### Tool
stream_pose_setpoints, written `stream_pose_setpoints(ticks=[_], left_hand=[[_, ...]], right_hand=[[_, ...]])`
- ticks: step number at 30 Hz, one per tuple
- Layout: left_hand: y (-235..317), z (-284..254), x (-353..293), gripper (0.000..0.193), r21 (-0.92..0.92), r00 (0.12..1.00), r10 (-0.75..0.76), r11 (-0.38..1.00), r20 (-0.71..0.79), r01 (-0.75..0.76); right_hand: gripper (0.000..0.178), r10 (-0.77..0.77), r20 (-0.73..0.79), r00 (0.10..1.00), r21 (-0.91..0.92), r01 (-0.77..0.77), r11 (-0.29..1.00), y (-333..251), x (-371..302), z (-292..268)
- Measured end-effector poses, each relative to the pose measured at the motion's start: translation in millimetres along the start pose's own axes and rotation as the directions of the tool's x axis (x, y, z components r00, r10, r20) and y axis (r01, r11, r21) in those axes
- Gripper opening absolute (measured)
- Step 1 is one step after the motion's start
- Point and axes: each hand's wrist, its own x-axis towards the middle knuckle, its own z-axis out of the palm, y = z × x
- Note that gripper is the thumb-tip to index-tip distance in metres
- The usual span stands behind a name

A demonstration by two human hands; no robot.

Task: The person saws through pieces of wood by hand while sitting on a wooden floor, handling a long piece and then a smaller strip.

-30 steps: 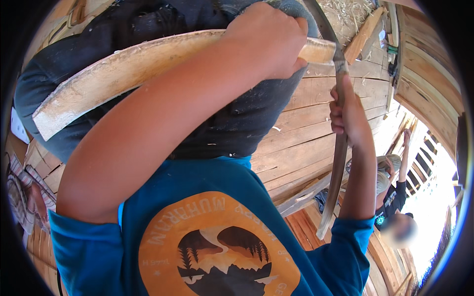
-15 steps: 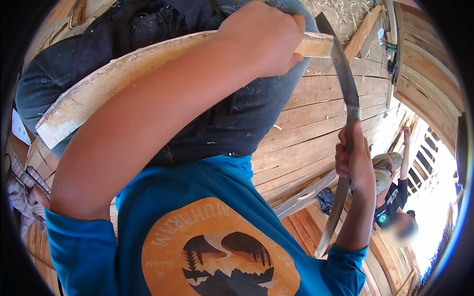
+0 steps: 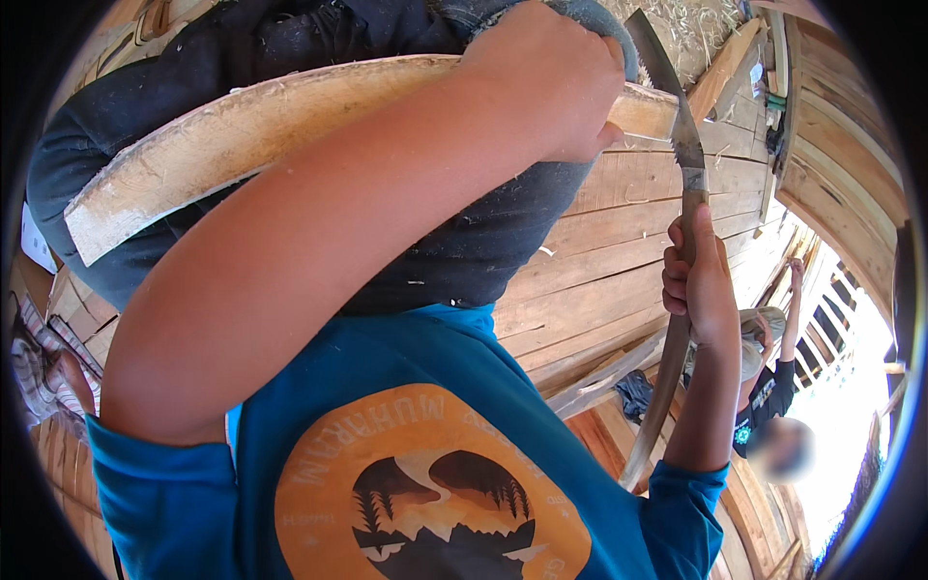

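Note:
Across my lap lies a pale, curved strip of wood (image 3: pixel 242 126), its wide end at the left. My left hand (image 3: pixel 556 87) is closed around it near its narrow right end, the arm crossing in front of me. My right hand (image 3: pixel 698 275) grips a long-handled knife (image 3: pixel 684 135) by its curved wooden handle. The dark blade points up and away, touching or just beside the strip's right end. The blade edge facing my left hand looks jagged. The handle's lower end runs back beside my right forearm.
Plank flooring (image 3: pixel 619 222) with scattered shavings (image 3: pixel 686 43) spreads to the right. A wooden offcut (image 3: pixel 730 63) lies at the far right. Another person (image 3: pixel 773 396) is seated at the right, an arm raised. Someone in a striped garment (image 3: pixel 48 377) is at the left edge.
My left hand and the strip have shifted slightly right, and the strip's left end has risen in the picture. The knife has moved a little right and away, its blade turned somewhat.

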Motion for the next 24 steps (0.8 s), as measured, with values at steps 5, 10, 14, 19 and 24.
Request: stream_pose_setpoints(ticks=[5,10,14,19,24], left_hand=[[-1.4,10.2,-8.8,0.048,-0.050,0.997,0.022,0.998,-0.074,-0.026],[2.2,14.8,-10.7,0.048,-0.073,0.996,0.016,0.997,-0.087,-0.023],[-1.7,15.4,-12.7,0.045,-0.049,0.995,0.024,0.998,-0.096,-0.029],[-6.0,-3.8,-11.2,0.042,-0.054,1.000,0.019,0.998,0.019,-0.018],[-9.4,1.1,-8.8,0.043,-0.080,0.998,0.057,0.995,-0.038,-0.060]], right_hand=[[0.053,-0.024,-0.017,1.000,-0.017,0.023,1.000,1.3,-17.3,3.4],[0.052,0.013,-0.024,1.000,-0.001,-0.013,1.000,3.5,-17.7,7.0],[0.052,-0.015,0.000,1.000,0.011,0.015,1.000,-0.1,-3.0,11.1],[0.053,-0.023,0.019,1.000,0.038,0.023,0.999,-5.0,16.4,18.4],[0.053,-0.085,-0.001,0.996,0.074,0.084,0.994,3.6,21.2,22.2]])
